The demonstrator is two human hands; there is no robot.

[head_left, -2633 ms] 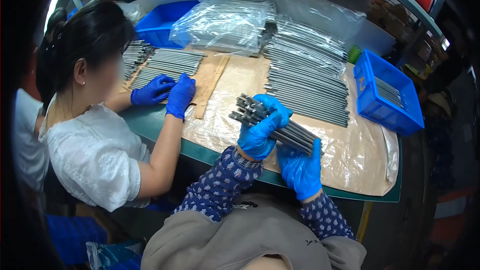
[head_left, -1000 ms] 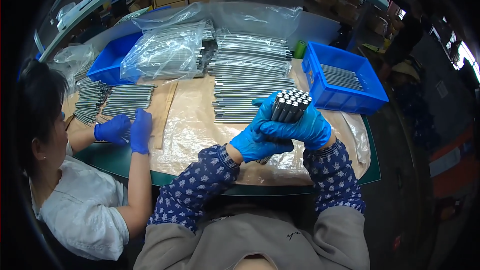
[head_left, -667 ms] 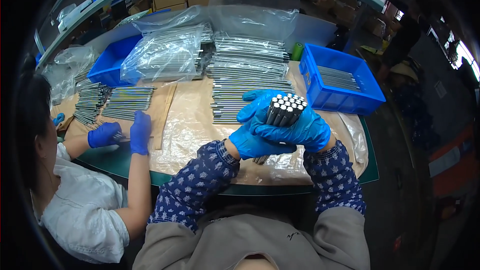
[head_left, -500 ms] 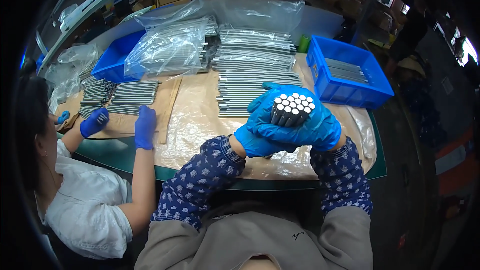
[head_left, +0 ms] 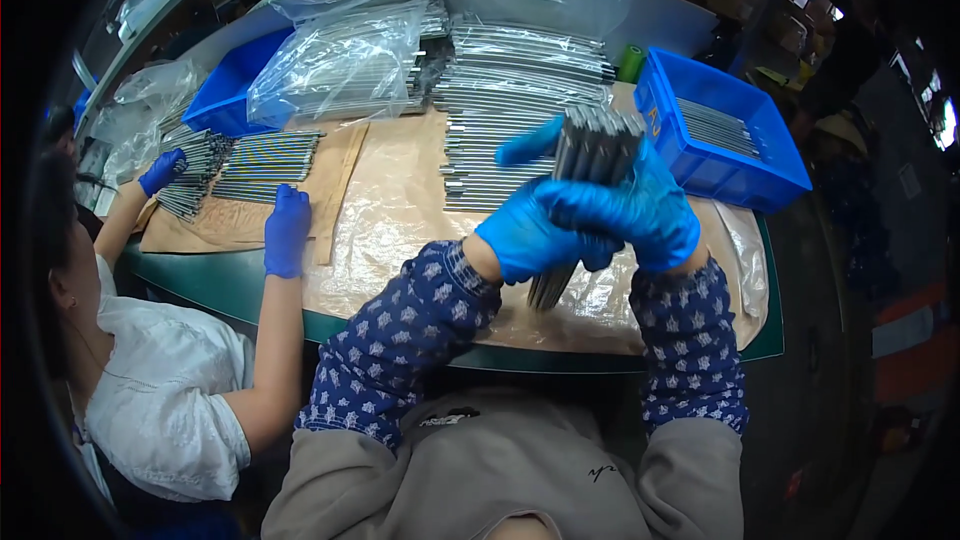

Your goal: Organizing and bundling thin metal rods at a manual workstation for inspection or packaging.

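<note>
Above the near part of the table I hold a bundle of grey metal rods (head_left: 598,145), tilted, its upper ends together and its lower end showing beneath my hands. My right hand (head_left: 655,218), in a blue glove, wraps the bundle, its thumb across the front. A blue-gloved finger sticks out left behind the rods; I cannot tell from which hand. My left hand (head_left: 525,232), also gloved, closes round the lower part, its fingers partly hidden. Just beyond lie rows of similar rods (head_left: 490,155) side by side on brown paper (head_left: 390,180).
Right of the rods stands a blue bin (head_left: 725,172) holding more rods. Another blue bin (head_left: 215,105) and plastic-wrapped rods (head_left: 340,70) lie at the back left. A co-worker's gloved hands (head_left: 288,230) rest near smaller rods (head_left: 265,165). A green roll (head_left: 631,63) stands behind.
The bundle has turned from its round ends facing me to a more upright tilt, showing its long sides. My grip has shifted round it. The co-worker's left hand has moved up and leftward.
</note>
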